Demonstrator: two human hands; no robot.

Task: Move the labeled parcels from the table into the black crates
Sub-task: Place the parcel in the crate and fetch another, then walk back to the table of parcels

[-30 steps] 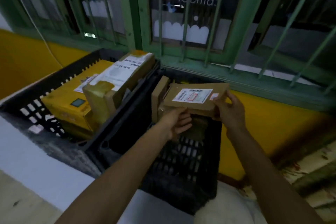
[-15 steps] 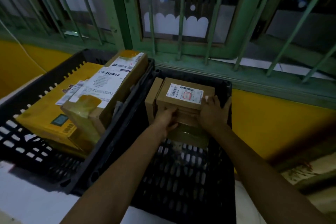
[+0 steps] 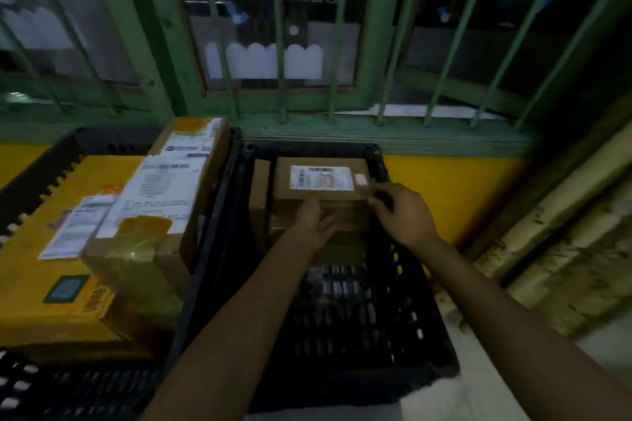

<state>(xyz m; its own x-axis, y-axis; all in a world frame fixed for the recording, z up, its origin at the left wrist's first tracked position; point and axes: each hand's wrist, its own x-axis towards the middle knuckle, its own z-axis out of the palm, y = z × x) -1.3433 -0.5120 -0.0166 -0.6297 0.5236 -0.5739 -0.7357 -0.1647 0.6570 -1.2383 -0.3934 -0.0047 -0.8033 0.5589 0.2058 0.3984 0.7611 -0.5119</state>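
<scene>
The parcel (image 3: 321, 179) lies label-up on a stack (image 3: 354, 220) of brown boxes at the far end of the right crate (image 3: 359, 335), centre frame. The left hand (image 3: 316, 224) rests flat against the stack's front, fingers straight, grasping nothing. The right hand (image 3: 400, 212) sits at the parcel's right front corner (motion-blurred); its grip cannot be determined. The left crate (image 3: 51, 386), lower left, holds a yellow box (image 3: 37, 270) and a long box (image 3: 171, 215).

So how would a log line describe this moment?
labeled parcel: atop boxes in black crate | left hand: open against boxes | right hand: at parcel corner, grip unclear
</scene>
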